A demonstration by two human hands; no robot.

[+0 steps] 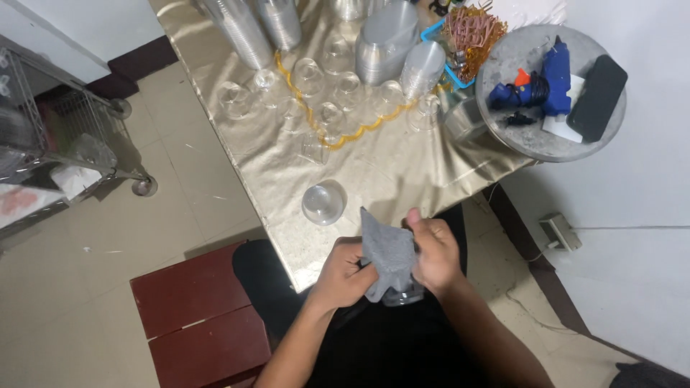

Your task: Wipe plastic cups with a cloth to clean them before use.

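Observation:
My left hand [343,271] and my right hand [433,251] meet over my lap at the near edge of the table. Between them is a grey cloth [388,253] wrapped over a clear plastic cup [402,294], whose rim shows below the cloth. Both hands grip the cloth and the cup together. A clear plastic dome lid [324,202] lies on the table just beyond my left hand.
A gold-covered table [402,169] carries several clear cups, stacked lids [385,42] and an orange cord [338,136]. A round grey tray [535,140] holds a blue glue gun [553,75] and a black case. A dark red stool [198,320] and a wire cart [50,136] stand left.

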